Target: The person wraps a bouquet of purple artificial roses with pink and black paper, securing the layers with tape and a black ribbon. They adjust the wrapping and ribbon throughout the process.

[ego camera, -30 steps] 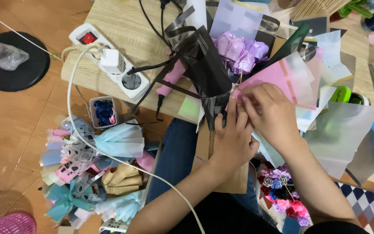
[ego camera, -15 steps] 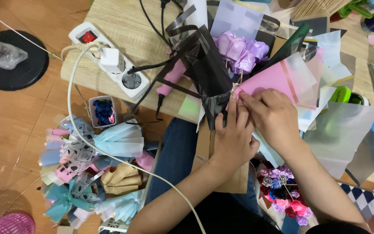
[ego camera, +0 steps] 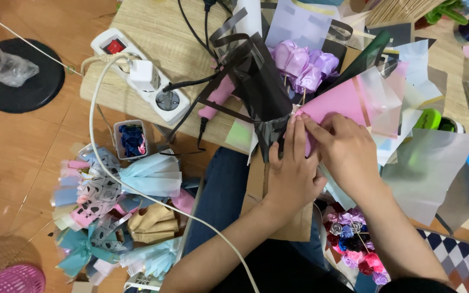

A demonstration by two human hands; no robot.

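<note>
A small bouquet of purple ribbon flowers is lying at the near edge of the wooden table, wrapped in black film and pink paper. The left hand is pressing its fingers, held together, against the narrow neck of the wrap where black film meets pink paper. The right hand is lying just beside it, fingers curled and pinching the pink paper's lower edge. A pink glue gun is resting to the left of the bouquet, near a white power strip by the table's left edge. Finished paper bouquets are lying on the floor below the table.
</note>
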